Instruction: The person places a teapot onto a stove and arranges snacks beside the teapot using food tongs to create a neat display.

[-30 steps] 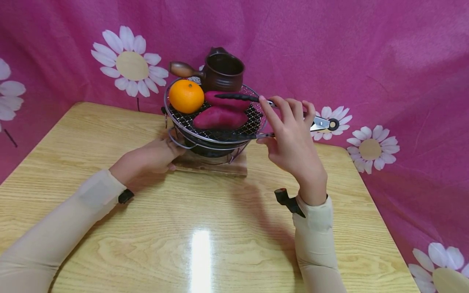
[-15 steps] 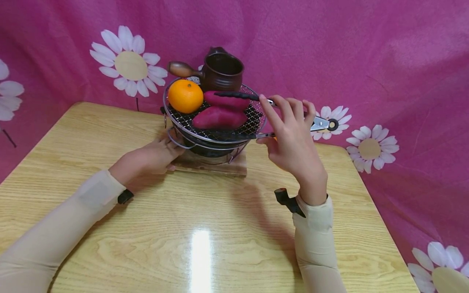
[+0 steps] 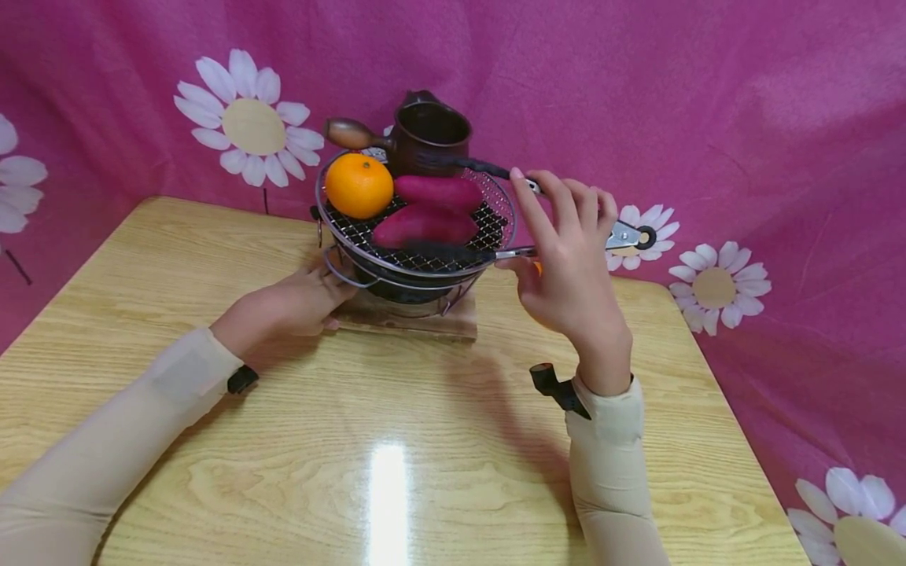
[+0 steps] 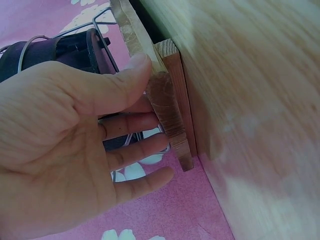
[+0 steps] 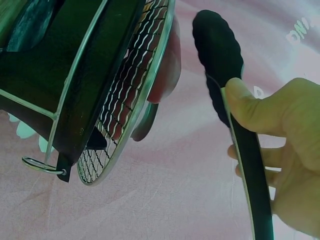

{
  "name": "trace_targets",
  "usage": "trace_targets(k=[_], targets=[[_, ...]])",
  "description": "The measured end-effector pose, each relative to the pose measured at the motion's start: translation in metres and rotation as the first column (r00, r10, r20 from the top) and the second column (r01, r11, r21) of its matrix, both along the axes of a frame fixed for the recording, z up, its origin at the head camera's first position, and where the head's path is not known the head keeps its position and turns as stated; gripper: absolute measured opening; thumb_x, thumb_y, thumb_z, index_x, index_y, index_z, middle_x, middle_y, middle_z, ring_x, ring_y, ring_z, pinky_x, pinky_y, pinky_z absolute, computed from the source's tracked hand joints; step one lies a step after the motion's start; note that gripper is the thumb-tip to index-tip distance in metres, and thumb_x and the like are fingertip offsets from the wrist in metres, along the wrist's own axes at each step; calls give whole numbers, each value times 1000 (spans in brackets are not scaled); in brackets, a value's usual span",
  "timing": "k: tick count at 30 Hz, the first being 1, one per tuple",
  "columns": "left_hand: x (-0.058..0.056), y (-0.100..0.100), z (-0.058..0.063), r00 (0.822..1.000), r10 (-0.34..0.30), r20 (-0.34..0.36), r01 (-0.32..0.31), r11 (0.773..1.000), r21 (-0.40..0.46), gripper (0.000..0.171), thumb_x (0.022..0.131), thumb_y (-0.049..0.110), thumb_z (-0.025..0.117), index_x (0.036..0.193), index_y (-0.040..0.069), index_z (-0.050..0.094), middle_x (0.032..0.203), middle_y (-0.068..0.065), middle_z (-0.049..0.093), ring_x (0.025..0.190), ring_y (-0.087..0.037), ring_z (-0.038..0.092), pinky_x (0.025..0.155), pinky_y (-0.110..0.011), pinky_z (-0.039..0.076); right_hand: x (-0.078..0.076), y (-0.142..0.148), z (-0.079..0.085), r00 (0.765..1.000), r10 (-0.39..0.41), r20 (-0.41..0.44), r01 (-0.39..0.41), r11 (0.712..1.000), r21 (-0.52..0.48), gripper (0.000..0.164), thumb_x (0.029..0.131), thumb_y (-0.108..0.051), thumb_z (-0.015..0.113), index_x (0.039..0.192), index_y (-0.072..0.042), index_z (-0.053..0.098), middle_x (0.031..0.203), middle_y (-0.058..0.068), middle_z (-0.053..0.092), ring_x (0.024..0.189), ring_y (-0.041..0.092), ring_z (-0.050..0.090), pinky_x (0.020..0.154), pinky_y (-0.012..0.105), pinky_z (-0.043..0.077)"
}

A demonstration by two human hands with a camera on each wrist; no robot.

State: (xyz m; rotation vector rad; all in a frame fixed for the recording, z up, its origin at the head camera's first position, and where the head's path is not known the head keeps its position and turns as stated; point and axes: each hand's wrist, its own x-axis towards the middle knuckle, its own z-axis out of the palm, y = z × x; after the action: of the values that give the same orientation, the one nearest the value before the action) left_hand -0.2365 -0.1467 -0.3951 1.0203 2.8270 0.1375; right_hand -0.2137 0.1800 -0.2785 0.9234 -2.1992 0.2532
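My right hand [image 3: 573, 259] holds black-tipped metal tongs [image 3: 623, 236], their arms spread wide over the grill. One arm stands behind two purple sweet potatoes [image 3: 428, 226], the other in front of them. The sweet potatoes lie side by side on the wire mesh of a small round grill [image 3: 499, 228]. In the right wrist view, my thumb presses along one arm of the tongs [image 5: 250, 175]. My left hand [image 3: 297, 303] holds the corner of the wooden board [image 3: 425, 321] under the grill. In the left wrist view, the thumb lies on the wooden board [image 4: 167, 107], other fingers loosely extended beside it.
An orange [image 3: 359, 186] sits on the mesh at the left. Behind it stands a dark brown side-handled pot [image 3: 432, 141]. An orange-coloured sliver [image 3: 538, 267] shows behind my right hand. The wooden table [image 3: 318, 440] meets a pink flowered cloth [image 3: 566, 79] at the back.
The tongs have spread wider; their far arm has lifted back, away from the rear sweet potato. Both sweet potatoes stay on the mesh. My left hand has not visibly moved.
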Motion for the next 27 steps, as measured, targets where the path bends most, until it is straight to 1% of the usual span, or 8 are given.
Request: trace_targets(k=[6, 11, 12, 15, 18, 22, 27], targets=[[0, 0, 2, 1000, 5, 13, -5, 1000, -7, 64, 96, 19, 69, 151, 1, 43, 160, -32, 31, 150, -52, 24, 123, -64, 17, -2, -2, 0, 997, 31, -70, -38, 994, -98, 81, 75, 2, 71, 152, -9, 46, 145, 21, 50, 124, 40, 40, 106, 58, 24], [0, 0, 2, 1000, 8, 16, -8, 1000, 3, 64, 96, 19, 70, 151, 2, 43, 160, -31, 31, 149, -52, 25, 123, -64, 19, -5, -2, 1, 989, 22, -144, -42, 989, -141, 79, 75, 4, 66, 151, -7, 47, 147, 21, 50, 127, 41, 40, 110, 55, 28], [1, 0, 2, 1000, 2, 4, -2, 1000, 0, 62, 95, 19, 71, 149, 2, 45, 159, -32, 32, 148, -51, 27, 122, -64, 20, -6, -2, 1, 987, 15, -159, -40, 988, -150, 78, 75, 4, 65, 150, -6, 47, 147, 21, 50, 127, 41, 40, 110, 55, 29], [2, 1, 2, 1000, 5, -7, -5, 1000, -7, 56, 95, 18, 71, 145, 3, 49, 158, -31, 34, 146, -51, 31, 122, -62, 24, -7, -2, 0, 981, -6, -195, -31, 983, -183, 72, 81, -5, 70, 149, -5, 48, 148, 20, 51, 127, 40, 41, 112, 53, 30], [3, 1, 4, 1000, -2, -29, 2, 1000, -1, 52, 95, 17, 70, 141, 2, 52, 157, -32, 36, 144, -51, 34, 121, -62, 25, -9, -1, -1, 975, -28, -220, -22, 975, -220, 71, 85, -18, 75, 149, -3, 48, 148, 20, 51, 129, 39, 41, 114, 52, 31], [2, 1, 2, 1000, 7, -12, -6, 1000, 15, 60, 96, 17, 69, 149, 2, 45, 159, -32, 32, 147, -51, 28, 122, -63, 23, -12, 0, -2, 970, -40, -239, -25, 964, -264, 76, 85, -30, 79, 148, -2, 48, 149, 20, 51, 130, 38, 41, 115, 52, 30], [3, 1, 0, 1000, 11, -9, -11, 1000, -1, 64, 96, 19, 70, 151, 1, 44, 159, -31, 34, 149, -53, 25, 122, -63, 22, -18, 2, -3, 965, -44, -257, -34, 956, -292, 78, 86, -41, 76, 148, -1, 48, 149, 19, 51, 129, 37, 42, 114, 50, 32]])
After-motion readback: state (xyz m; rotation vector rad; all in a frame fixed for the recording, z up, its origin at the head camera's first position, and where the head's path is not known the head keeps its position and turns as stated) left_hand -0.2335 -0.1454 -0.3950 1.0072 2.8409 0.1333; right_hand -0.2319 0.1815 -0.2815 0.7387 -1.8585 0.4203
